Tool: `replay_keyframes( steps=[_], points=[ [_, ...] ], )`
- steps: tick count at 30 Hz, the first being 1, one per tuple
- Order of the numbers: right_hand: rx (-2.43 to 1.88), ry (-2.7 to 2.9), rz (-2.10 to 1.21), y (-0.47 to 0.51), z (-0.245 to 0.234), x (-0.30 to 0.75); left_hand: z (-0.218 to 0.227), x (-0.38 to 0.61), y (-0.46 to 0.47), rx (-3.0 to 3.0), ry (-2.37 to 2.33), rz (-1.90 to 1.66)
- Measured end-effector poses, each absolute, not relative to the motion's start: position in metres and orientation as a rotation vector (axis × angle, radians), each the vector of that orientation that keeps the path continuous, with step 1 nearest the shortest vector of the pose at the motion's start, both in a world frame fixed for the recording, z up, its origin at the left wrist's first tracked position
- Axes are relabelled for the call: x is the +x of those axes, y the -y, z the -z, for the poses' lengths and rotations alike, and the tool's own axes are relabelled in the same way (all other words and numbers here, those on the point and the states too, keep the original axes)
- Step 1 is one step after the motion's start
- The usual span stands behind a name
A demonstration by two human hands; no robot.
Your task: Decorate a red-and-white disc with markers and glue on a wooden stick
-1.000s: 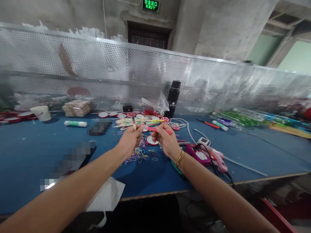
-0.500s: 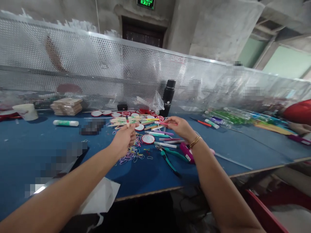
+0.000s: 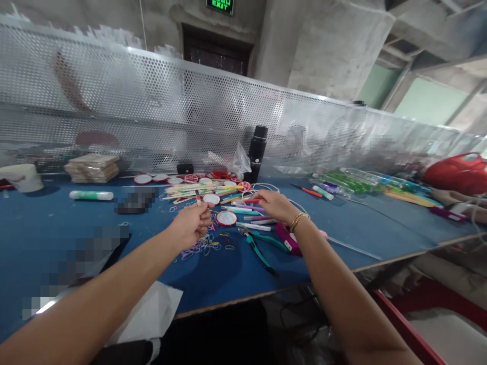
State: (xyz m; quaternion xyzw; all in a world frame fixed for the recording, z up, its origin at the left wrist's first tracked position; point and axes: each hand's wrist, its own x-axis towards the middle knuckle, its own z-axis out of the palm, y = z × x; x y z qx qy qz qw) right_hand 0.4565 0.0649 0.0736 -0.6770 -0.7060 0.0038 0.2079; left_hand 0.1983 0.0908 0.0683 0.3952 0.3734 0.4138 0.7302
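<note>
My left hand is closed, pinching a thin flat stick that points upward above a heap of small coloured rubber bands. My right hand reaches forward over a row of pens, its fingers pinched on a red pen near the pile of wooden sticks. A round white disc with a red rim lies on the blue table between my hands. A gold bracelet circles my right wrist.
Teal-handled pliers lie near the front, a pink device beside my right forearm. A black flask stands at the perforated metal screen. Green tubes and a red bag are to the right, a white cup far left.
My right hand has moved away from the left, forward and down to the pens with the red pen in it. The left hand keeps its stick. The view has swung right.
</note>
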Motion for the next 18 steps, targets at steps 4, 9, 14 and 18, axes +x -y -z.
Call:
replay_keyframes(
  steps=[4, 9, 14, 18],
  points=[
    [-2.072, 2.04, 0.074, -0.061, -0.071, 0.457, -0.067, 0.199, -0.09, 0.888, -0.817, -0.85],
    [-2.069, 2.088, 0.09, -0.062, -0.067, 0.454, -0.067, 0.199, -0.088, 0.919, -0.789, -0.743],
    [-2.087, 2.184, 0.073, -0.063, -0.063, 0.451, -0.065, 0.199, -0.088, 0.944, -0.779, -0.75],
    [-2.07, 2.189, 0.181, -0.063, -0.057, 0.45, -0.064, 0.199, -0.09, 0.956, -0.771, -0.745]
  ],
)
